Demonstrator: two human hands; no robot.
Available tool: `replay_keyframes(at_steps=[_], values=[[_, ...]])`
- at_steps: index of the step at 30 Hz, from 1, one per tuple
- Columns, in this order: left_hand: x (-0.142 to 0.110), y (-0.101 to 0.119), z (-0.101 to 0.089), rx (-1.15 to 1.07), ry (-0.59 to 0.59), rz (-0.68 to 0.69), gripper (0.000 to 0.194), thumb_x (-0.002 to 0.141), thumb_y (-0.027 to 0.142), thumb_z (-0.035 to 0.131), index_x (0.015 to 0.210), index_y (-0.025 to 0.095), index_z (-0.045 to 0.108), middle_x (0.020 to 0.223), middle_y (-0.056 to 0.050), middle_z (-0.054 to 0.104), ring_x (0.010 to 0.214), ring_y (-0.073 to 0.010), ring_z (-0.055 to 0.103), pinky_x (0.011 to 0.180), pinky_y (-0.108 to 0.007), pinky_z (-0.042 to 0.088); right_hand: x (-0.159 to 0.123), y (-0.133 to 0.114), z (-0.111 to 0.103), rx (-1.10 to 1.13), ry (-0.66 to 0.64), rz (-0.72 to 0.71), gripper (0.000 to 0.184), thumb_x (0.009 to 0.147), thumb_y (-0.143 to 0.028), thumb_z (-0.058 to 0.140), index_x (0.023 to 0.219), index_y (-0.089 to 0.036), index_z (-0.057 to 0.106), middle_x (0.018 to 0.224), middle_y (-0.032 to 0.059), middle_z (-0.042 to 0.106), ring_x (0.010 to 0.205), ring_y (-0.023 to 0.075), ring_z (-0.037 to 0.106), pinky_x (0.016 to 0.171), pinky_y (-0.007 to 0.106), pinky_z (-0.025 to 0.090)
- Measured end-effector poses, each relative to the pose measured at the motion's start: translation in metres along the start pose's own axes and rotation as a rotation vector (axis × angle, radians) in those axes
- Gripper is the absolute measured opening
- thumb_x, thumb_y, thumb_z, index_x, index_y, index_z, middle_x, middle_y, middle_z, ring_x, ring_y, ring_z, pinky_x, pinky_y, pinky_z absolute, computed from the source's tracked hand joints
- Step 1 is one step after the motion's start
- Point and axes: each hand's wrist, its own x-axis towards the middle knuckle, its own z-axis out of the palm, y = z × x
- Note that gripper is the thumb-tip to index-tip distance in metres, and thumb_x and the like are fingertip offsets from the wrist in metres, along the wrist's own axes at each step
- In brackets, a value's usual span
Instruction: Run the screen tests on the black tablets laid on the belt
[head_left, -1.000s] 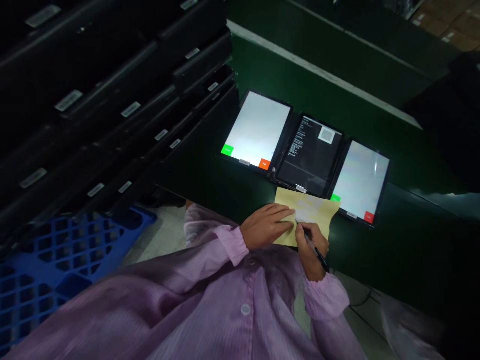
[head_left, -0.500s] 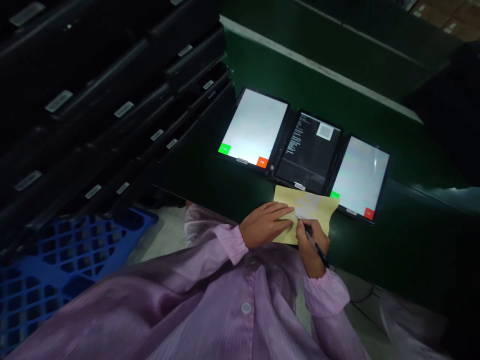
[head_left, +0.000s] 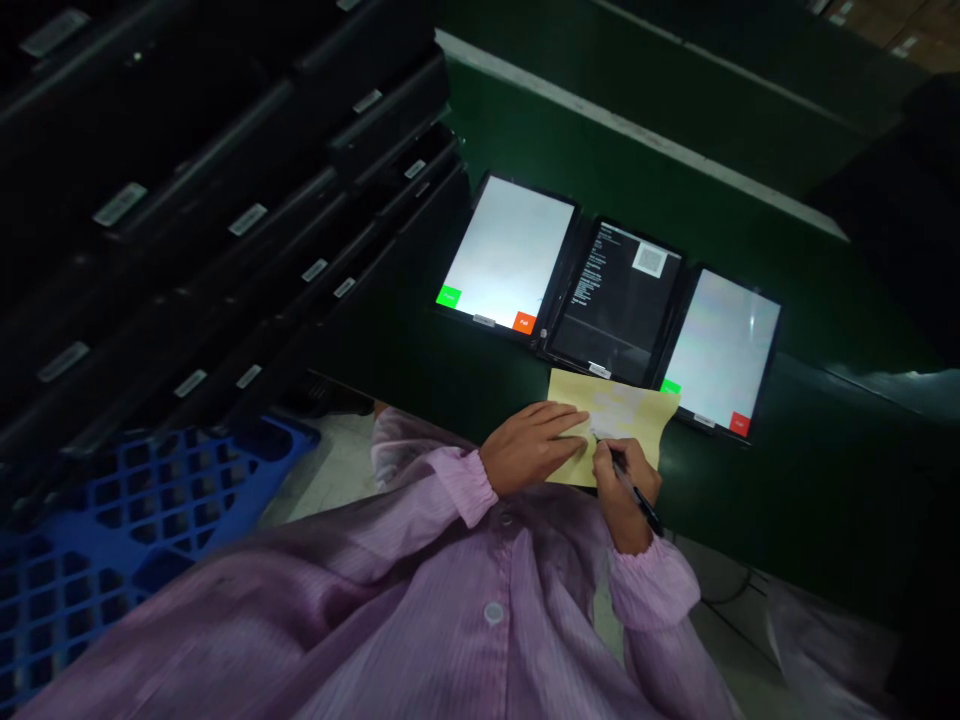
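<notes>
Three tablets (head_left: 615,320) lie in a row on the table (head_left: 750,500), a paper (head_left: 637,408) before the middle one. The left hand (head_left: 529,450) is on the paper's left, the right hand (head_left: 624,490), holding a pen (head_left: 643,507), on its right. Left of the tablets are stacked cases (head_left: 217,170) and, lower, a pallet (head_left: 281,445).

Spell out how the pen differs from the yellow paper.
The pen is slim and mostly dark; the yellow paper is a broad, light sheet. The pen slants in the grip of the right hand, while the yellow paper is spread beneath the left hand. Both touch a hand.
</notes>
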Motion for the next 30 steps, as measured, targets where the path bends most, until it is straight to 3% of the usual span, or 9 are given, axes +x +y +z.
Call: replay_keyframes(at_steps=[30], values=[[0.0001,0.0000,-0.0008,0.027,0.018,0.014,0.021,0.103,0.022,0.058,0.118,0.022,0.074,0.146,-0.007,0.065,0.136,-0.0241,0.059,0.114,-0.041,0.048,-0.0011,0.0002,-0.0002,0.024,0.005,0.040,0.032,0.096,-0.052,0.061,0.090,-0.021,0.069,0.065,0.0002,0.067,0.057,0.0195,0.063,0.065,0.030,0.050]])
